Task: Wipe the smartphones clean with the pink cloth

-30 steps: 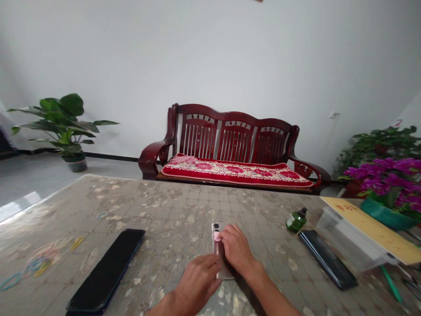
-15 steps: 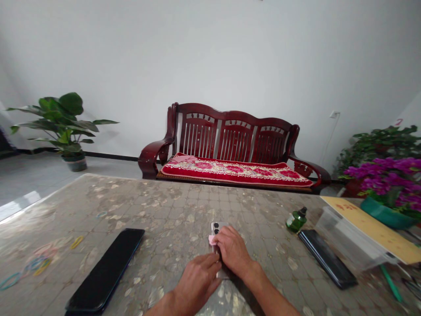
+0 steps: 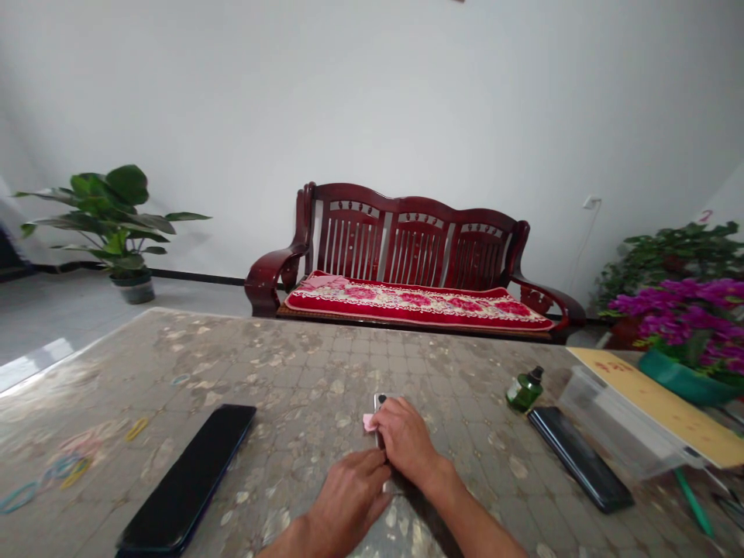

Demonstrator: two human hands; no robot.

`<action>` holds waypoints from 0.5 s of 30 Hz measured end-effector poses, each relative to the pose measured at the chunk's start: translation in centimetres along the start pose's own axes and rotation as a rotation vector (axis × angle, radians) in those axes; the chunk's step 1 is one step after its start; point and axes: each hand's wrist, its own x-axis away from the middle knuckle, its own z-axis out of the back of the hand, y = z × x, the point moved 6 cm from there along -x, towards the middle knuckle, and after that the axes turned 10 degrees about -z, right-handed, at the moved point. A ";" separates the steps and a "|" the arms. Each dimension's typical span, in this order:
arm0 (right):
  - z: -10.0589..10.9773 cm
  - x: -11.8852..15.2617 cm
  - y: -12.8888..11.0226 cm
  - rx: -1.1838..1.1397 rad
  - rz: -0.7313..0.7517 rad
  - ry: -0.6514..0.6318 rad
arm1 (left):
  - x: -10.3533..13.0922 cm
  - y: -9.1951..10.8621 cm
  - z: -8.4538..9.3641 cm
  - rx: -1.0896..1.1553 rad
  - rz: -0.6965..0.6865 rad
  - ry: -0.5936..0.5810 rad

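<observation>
A silver phone (image 3: 377,400) lies back up on the table, its camera end poking out past my fingers. My right hand (image 3: 407,440) covers most of it, closed on a small pink piece of cloth (image 3: 368,422) pressed to the phone's back near the lenses. The cloth's exact material is too small to tell. Lower down, my left hand (image 3: 352,487) has its fingers curled at the near part of the phone, gripping it; its fingertips are partly hidden. The two hands almost touch.
To the left lie a large black phone-like slab (image 3: 189,480) and several coloured rubber bands (image 3: 67,469). At right are a green bottle (image 3: 525,390), a dark wallet-like case (image 3: 578,457), a clear plastic box (image 3: 619,426) and purple flowers (image 3: 686,318). A wooden bench (image 3: 412,240) stands beyond the table.
My right hand with the pink cloth has shifted slightly left across the phone's camera end, covering more of the lenses. My left hand has stayed in nearly the same place.
</observation>
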 end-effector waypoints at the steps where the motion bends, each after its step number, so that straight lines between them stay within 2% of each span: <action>1: 0.0 -0.1 -0.1 0.006 -0.006 0.011 | 0.0 0.0 0.0 -0.002 -0.003 0.003; 9: 0.2 0.5 -0.7 0.025 0.016 -0.056 | 0.2 -0.4 -0.7 -0.024 -0.041 0.070; 15: 0.0 -0.7 -0.4 0.056 -0.022 -0.014 | 0.1 -0.2 -0.3 -0.024 -0.045 0.043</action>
